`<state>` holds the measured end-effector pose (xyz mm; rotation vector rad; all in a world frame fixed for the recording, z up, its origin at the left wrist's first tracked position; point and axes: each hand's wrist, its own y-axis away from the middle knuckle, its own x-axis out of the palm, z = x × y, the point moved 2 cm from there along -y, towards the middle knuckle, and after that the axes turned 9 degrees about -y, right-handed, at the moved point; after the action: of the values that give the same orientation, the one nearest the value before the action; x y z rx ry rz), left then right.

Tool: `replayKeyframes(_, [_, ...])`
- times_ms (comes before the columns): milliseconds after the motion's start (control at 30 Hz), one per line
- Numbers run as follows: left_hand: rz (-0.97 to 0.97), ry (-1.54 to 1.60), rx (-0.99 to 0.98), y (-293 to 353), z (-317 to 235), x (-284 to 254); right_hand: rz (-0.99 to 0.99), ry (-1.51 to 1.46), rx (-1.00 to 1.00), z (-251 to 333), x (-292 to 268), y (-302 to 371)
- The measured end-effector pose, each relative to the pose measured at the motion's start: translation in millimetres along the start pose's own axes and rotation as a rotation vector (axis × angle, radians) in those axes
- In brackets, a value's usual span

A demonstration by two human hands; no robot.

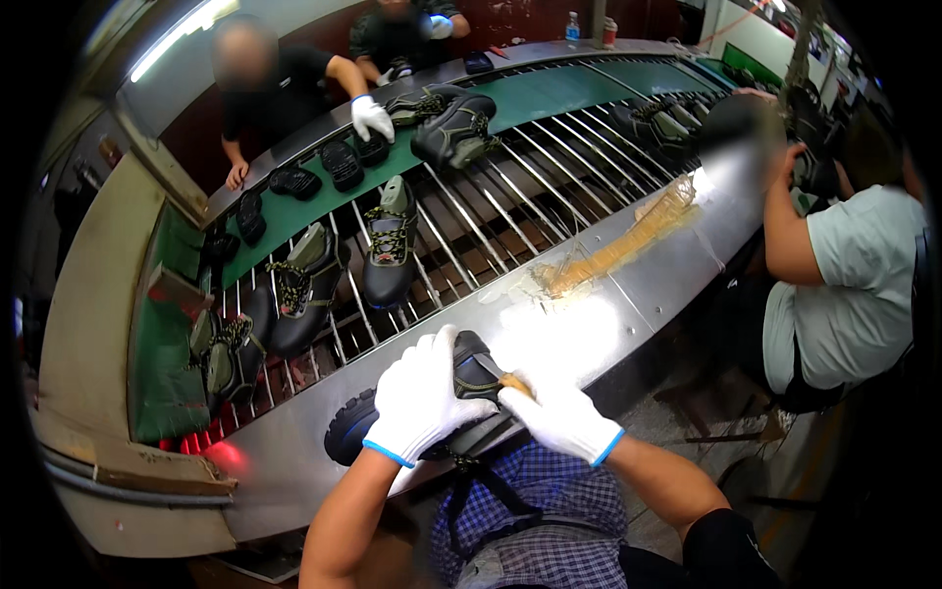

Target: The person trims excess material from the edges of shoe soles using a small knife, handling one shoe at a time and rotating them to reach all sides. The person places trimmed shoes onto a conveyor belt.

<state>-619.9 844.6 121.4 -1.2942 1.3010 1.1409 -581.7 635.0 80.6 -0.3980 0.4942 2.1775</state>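
A metal ledge point(280, 471) fronts several black shoes point(391, 257). On it, the left hand point(420, 401) clasps a dark shoe point(470, 383) (probably hefty, stiff-soled), best held around the middle; by the ledge's near edge, the right hand point(559, 417) grips a tan-handled tool point(516, 384).

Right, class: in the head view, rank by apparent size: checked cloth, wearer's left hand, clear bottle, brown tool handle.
Checked cloth
Left hand
Clear bottle and brown tool handle: too alike to rank
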Motion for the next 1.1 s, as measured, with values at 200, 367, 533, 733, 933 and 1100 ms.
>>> replayKeyframes(200, [-0.269, -0.035, 0.144, 7, 3, 16, 0.010, 0.353, -0.438, 53, 14, 19])
replayKeyframes(367, [-0.181, -0.099, 0.112, 9, 3, 19, 0.259, 0.189, -0.089, 20, -7, 22])
replayKeyframes(533, [0.006, -0.073, 0.129, -11, -2, -2, 0.048, -0.022, 0.077, -11, -29, 24])
replayKeyframes(733, [0.246, -0.092, 0.138, -34, -3, 1, 0.065, -0.069, 0.133, -5, -13, 10])
replayKeyframes(933, [0.078, -0.061, 0.156, -24, 9, 18, 0.171, 0.270, -0.031, 41, 11, 27])
replayKeyframes(1100, [-0.019, -0.027, 0.276, -4, 10, 4, -0.053, 0.006, -0.156, -11, -15, 24])
